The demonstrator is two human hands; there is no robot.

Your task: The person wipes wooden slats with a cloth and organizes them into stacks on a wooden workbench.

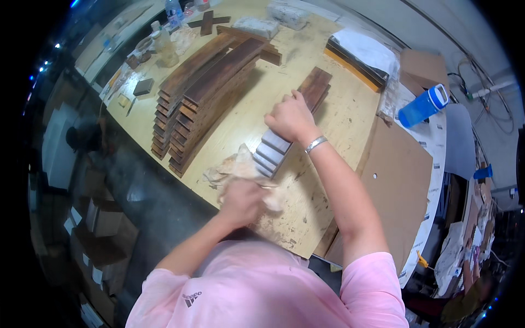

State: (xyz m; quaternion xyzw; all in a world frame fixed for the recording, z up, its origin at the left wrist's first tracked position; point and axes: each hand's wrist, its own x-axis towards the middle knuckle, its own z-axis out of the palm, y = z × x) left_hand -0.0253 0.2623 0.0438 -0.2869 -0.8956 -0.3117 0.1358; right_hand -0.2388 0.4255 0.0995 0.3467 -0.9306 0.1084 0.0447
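Note:
On the table before me lies a short stack of dark brown wooden boards, stepped toward me, with pale whitish faces at its near end. My right hand is closed over the middle of this stack, its fingers curled at the top board; the fingertips are hidden. Just nearer, my left hand, a little blurred, has its fingers bunched in a crumpled cream rag. Part of the rag touches or lies very close to the stack's near end.
Left of the stack stand two taller stacks of brown boards. A bottle of yellowish liquid is at the far left. A blue water bottle and a cardboard sheet lie to the right. The table's near edge runs by my left forearm.

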